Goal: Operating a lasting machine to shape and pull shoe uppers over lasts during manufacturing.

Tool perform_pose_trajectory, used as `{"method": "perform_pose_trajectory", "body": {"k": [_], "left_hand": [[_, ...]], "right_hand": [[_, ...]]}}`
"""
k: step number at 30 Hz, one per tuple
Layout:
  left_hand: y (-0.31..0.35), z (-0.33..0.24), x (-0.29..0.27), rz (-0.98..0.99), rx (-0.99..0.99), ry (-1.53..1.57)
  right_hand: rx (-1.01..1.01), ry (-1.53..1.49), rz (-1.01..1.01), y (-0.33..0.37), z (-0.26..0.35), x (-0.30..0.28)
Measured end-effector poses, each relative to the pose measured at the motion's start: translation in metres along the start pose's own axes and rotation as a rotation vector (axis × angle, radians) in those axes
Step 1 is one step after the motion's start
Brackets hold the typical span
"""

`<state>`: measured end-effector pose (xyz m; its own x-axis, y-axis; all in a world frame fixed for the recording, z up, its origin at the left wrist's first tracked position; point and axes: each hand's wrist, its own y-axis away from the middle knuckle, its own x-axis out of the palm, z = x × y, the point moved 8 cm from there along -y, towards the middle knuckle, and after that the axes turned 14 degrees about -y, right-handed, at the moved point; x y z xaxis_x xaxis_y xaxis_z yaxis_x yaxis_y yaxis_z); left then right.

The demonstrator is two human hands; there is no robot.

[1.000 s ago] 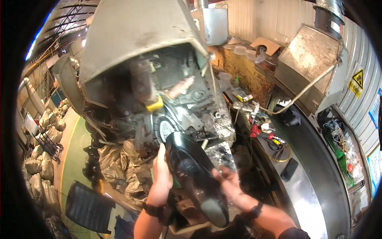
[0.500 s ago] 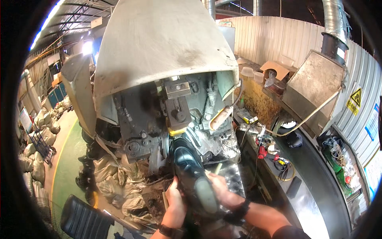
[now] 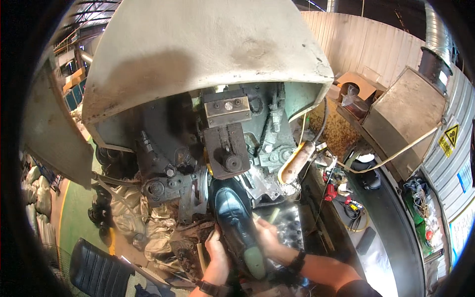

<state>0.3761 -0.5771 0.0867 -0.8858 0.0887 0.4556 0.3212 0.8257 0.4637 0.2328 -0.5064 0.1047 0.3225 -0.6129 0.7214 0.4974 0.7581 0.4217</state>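
Observation:
Between my hands, a black leather shoe (image 3: 231,205) points away from me, its far end against the lower front of a machine (image 3: 227,148). At its near end a pale green form, seemingly a shoe last (image 3: 254,262), shows in the shoe's opening. My left hand (image 3: 216,252) grips the shoe's left side near that end. On the opposite side my right hand (image 3: 269,238) holds it, the fingers partly hidden behind the shoe. Just above the shoe hangs the machine's dark metal block (image 3: 226,151).
A large off-white hood (image 3: 213,49) arches over the machine. An orange-and-white handle-shaped piece (image 3: 297,162) hangs to the right. Beyond it run a bench with a red tool (image 3: 337,193) and a dark belt (image 3: 396,222). A black chair (image 3: 101,267) and cloth sacks (image 3: 131,213) lie left.
The view has moved closer to the machine and hood. My hands still hold the shoe, whose near end now tips lower and slightly right in the picture.

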Motion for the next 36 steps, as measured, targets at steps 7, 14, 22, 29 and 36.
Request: {"method": "perform_pose_trajectory", "body": {"k": [7,14,22,29,36], "left_hand": [[-0.034,0.018,-0.027,-0.163,0.237,-0.103],[-0.026,0.014,-0.016,-0.074,0.114,-0.068],[-0.029,0.004,-0.033,-0.056,0.086,-0.201],[-0.017,-0.020,-0.180,-0.361,0.270,-0.253],[-0.054,0.045,-0.256,-0.358,0.063,-0.843]], "right_hand": [[-0.035,-0.183,0.143,-0.039,-0.018,-0.019],[0.044,-0.166,0.076,-0.024,-0.012,-0.014],[0.112,0.175,0.087,-0.018,0.004,-0.015],[-0.024,0.455,-0.167,-0.046,0.104,-0.181],[-0.008,0.711,-0.097,-0.100,0.070,-0.278]]}}
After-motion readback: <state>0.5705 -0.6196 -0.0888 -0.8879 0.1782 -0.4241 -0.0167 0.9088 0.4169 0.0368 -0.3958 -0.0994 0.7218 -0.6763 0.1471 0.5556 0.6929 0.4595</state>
